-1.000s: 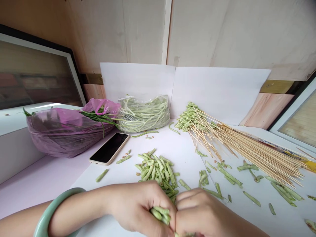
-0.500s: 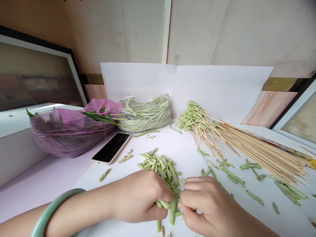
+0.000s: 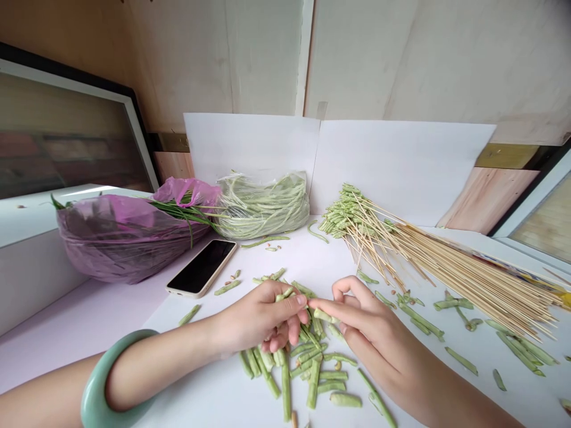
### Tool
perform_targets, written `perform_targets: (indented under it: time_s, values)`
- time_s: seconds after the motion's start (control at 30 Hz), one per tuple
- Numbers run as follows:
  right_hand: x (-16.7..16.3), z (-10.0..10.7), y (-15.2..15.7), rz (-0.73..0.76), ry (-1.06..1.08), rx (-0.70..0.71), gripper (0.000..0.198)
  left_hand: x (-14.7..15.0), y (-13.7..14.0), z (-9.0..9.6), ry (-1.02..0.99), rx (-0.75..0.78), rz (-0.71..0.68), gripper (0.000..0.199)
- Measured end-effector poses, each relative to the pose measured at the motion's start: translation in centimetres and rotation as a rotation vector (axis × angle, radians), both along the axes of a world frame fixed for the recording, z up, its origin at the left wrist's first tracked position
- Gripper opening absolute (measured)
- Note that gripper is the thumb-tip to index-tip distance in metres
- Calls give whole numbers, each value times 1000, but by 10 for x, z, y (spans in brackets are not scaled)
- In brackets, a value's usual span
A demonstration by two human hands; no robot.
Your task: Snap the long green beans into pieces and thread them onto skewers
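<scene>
My left hand [image 3: 267,324] is gripping short yard-long bean pieces [image 3: 284,295] over the loose pile [image 3: 314,380]. My right hand [image 3: 372,321] is apparently pinching another piece [image 3: 325,315].

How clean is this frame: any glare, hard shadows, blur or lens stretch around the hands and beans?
Head view: left hand, right hand and bean pieces read fairly clearly; head view: a pale streak of glare on the ledge under the left window, whose pane looks blurry; head view: shadows look soft; head view: wide-angle stretch towards the edges.
</scene>
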State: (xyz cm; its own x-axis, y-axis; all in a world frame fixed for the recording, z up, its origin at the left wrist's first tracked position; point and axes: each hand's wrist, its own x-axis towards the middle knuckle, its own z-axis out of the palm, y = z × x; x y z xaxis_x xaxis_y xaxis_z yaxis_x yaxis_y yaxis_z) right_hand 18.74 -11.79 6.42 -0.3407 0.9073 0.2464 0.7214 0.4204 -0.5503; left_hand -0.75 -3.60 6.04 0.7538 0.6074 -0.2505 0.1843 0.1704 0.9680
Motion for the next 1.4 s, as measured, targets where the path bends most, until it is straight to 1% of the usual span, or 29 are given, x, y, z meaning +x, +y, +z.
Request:
perform_targets:
  time_s: [0.1, 0.17, 0.23, 0.33, 0.47, 0.57, 0.67, 0.77, 0.9, 0.97, 1.07, 1.13, 1.2, 1.3, 1.4]
  values:
    - [1, -3, 2, 21, 40, 87, 43, 0, 0, -1, -47, -124, 45, 42]
    - [0, -6, 2, 33, 94, 139, 44, 1, -1, -1, -60, -185, 58, 42]
    - [-2, -9, 1, 41, 151, 160, 42, 2, -3, -1, -56, -225, 52, 45]
    - [-6, -12, 0, 42, 225, 129, 37, 2, -6, -1, -29, -237, 26, 50]
    - [-8, -16, 1, 37, 327, 66, 31, 2, -8, -1, 19, -206, -16, 53]
    - [-9, -20, 2, 59, 359, 88, 30, 2, -9, -1, 32, -187, -71, 53]
    - [-9, -26, 4, 49, 327, 166, 31, 3, -10, -1, 33, -151, -118, 51]
    - [-9, -32, 5, 39, 325, 188, 32, 2, -11, -3, 18, -126, -166, 48]
    - [-9, -30, 5, 36, 312, 171, 31, 1, -11, -3, 22, -115, -180, 46]
    - [-8, -25, 4, 26, 254, 153, 29, 0, -11, -2, 19, -103, -185, 45]
    - [-8, -18, 1, 27, 148, 76, 25, -1, -12, 1, -8, -78, -241, 41]
    - [-8, -16, 0, 48, 99, 72, 18, -2, -12, 3, -7, -51, -270, 39]
    - [-10, -15, -2, 58, 74, 128, 15, -3, -12, 4, 14, -8, -292, 36]
    - [-15, -14, -4, 84, 46, 223, 15, -4, -12, 6, 49, 44, -330, 28]
    - [-17, -10, -7, 107, -10, 301, 14, -6, -12, 7, 79, 49, -358, 22]
